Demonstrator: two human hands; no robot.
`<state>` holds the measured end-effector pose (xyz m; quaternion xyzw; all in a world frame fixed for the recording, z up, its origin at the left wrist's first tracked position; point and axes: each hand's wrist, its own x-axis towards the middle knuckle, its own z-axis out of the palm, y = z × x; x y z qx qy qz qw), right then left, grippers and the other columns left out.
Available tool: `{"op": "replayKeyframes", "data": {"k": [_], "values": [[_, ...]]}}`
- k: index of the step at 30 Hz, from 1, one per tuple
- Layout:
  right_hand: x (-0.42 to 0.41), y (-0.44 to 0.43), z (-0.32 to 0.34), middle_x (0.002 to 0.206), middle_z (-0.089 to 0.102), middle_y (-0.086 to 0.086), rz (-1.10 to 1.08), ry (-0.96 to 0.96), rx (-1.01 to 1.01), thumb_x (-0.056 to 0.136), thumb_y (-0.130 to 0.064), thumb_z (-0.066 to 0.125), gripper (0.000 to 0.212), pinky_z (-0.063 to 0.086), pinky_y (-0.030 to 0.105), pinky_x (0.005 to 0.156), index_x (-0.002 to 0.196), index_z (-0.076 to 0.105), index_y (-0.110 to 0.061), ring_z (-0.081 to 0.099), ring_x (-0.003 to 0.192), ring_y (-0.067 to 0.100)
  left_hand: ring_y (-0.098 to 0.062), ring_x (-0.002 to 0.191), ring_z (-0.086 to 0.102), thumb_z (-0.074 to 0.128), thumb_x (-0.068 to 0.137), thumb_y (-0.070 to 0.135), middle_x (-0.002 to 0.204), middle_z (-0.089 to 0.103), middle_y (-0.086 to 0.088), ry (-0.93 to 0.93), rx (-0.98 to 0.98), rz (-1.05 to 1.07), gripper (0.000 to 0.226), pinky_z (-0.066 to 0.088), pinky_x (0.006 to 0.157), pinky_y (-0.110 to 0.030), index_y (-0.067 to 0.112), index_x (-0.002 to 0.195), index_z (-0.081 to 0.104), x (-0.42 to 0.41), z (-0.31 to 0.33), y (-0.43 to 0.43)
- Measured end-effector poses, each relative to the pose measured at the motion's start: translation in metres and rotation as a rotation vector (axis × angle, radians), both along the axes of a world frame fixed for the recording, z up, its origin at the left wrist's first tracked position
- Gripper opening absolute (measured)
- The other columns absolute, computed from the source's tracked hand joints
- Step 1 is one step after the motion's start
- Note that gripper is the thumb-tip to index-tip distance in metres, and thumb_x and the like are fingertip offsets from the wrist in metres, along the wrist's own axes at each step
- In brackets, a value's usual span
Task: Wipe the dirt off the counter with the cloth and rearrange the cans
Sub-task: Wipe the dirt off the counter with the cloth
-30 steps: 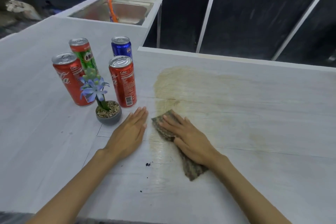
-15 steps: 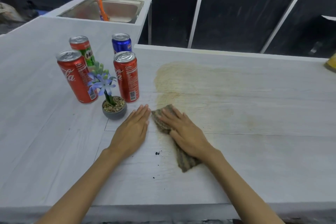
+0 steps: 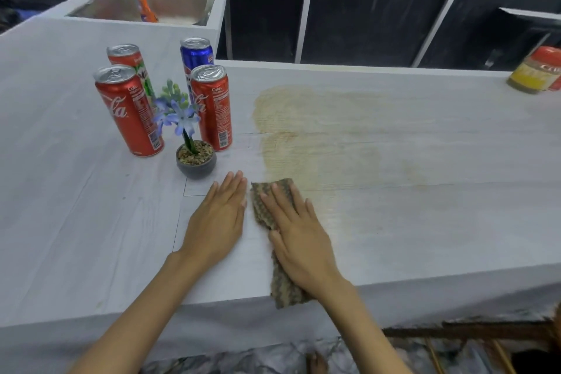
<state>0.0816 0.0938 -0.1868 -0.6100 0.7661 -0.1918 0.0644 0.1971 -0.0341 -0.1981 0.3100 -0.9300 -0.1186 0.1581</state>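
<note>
Both flat-fingered: right grip [image 3: 299, 240] presses cloth [image 3: 283, 291] onto worktop [image 3: 425, 222] at stain [image 3: 318, 130] edge to wipe; left grip [image 3: 217, 222] braces alongside, holding nothing.

Brown-grey knitted cloth [image 3: 283, 288] flat at lower centre on white wood-grain bench [image 3: 425, 222], near end drooping over the front edge. Yellow-brown smear of dirt [image 3: 318, 130] across centre frame, reaching the cloth's far end. Upper left, upright and clustered: left red cola can [image 3: 129, 111] and right red cola can [image 3: 211, 108] in front, red-and-green can [image 3: 127, 56] and blue can [image 3: 196, 53] behind.
</note>
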Motion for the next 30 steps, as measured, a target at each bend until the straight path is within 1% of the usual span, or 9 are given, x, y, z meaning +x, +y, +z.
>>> {"op": "replayKeyframes", "data": {"k": [3,5,8,12,15,18,21,25,30], "values": [[-0.019,0.037,0.002,0.155,-0.009,-0.015,-0.034,0.048,0.039,0.095,-0.037,0.017,0.054,-0.016,0.027,0.115,0.147,0.001,-0.034,-0.020,0.143,0.008,-0.008,0.144,0.002,0.020,0.099,0.024,0.156,0.009,0.001,-0.011,-0.002,-0.012,0.048,-0.008,0.113,-0.019,0.012,0.146,0.012,0.005,0.002,0.003],[-0.046,0.045,0.009,0.157,-0.005,-0.012,-0.162,0.043,0.077,0.099,-0.028,0.026,0.053,-0.011,0.029,0.116,0.147,0.003,-0.032,-0.016,0.144,0.010,-0.007,0.144,0.000,0.017,0.100,0.025,0.157,0.006,0.002,-0.027,0.007,-0.019,0.049,-0.008,0.113,-0.019,0.013,0.146,0.009,0.009,0.003,0.005],[-0.062,0.015,0.019,0.159,-0.002,-0.004,-0.296,0.032,0.131,0.100,-0.025,0.025,0.052,-0.005,0.034,0.118,0.149,0.006,-0.024,-0.012,0.146,0.016,-0.007,0.144,0.001,0.017,0.100,0.025,0.157,0.006,0.002,-0.038,0.009,-0.022,0.049,-0.007,0.114,-0.020,0.013,0.146,0.009,0.017,0.004,0.008],[-0.004,-0.035,0.009,0.159,-0.001,-0.001,-0.215,0.055,0.057,0.099,-0.029,0.023,0.054,-0.003,0.038,0.118,0.149,0.004,-0.022,-0.012,0.146,0.021,-0.008,0.144,0.003,0.020,0.099,0.022,0.157,0.009,0.001,-0.026,-0.004,-0.013,0.048,-0.007,0.113,-0.020,0.013,0.146,0.011,0.018,0.006,0.010],[0.036,-0.024,-0.002,0.159,0.000,-0.003,-0.125,0.071,-0.001,0.096,-0.032,0.023,0.057,-0.007,0.036,0.117,0.149,0.004,-0.024,-0.013,0.145,0.019,-0.009,0.144,0.005,0.025,0.098,0.018,0.156,0.011,0.000,-0.010,-0.005,-0.011,0.050,-0.006,0.113,-0.020,0.012,0.146,0.011,0.018,0.006,0.010],[0.010,-0.007,-0.002,0.159,0.002,-0.004,-0.101,0.107,0.018,0.097,-0.031,0.027,0.057,-0.005,0.039,0.118,0.149,0.005,-0.025,-0.011,0.146,0.018,-0.008,0.144,0.004,0.020,0.099,0.023,0.157,0.010,0.001,-0.026,-0.025,0.006,0.049,-0.007,0.113,-0.020,0.012,0.146,0.012,0.020,0.006,0.009],[-0.039,-0.002,0.004,0.159,0.004,-0.004,-0.223,0.082,0.055,0.098,-0.029,0.027,0.054,0.000,0.039,0.118,0.149,0.008,-0.025,-0.008,0.146,0.017,-0.007,0.144,0.001,0.017,0.100,0.025,0.157,0.008,0.002,-0.029,-0.006,0.019,0.049,-0.008,0.113,-0.019,0.014,0.146,0.010,0.022,0.005,0.009],[-0.063,-0.044,0.015,0.159,0.003,0.000,-0.282,0.040,0.115,0.100,-0.026,0.025,0.052,0.001,0.039,0.118,0.149,0.009,-0.020,-0.006,0.146,0.022,-0.007,0.144,0.003,0.019,0.100,0.023,0.157,0.009,0.002,-0.023,0.027,0.030,0.048,-0.007,0.112,-0.019,0.013,0.146,0.012,0.025,0.007,0.008],[-0.005,-0.065,0.010,0.159,0.004,-0.003,-0.037,0.046,0.048,0.099,-0.027,0.026,0.052,-0.002,0.036,0.118,0.149,0.010,-0.023,-0.007,0.146,0.018,-0.007,0.144,0.004,0.021,0.100,0.022,0.156,0.012,0.001,0.002,0.011,0.056,0.048,-0.007,0.112,-0.018,0.012,0.146,0.015,0.022,0.007,0.008]]}}
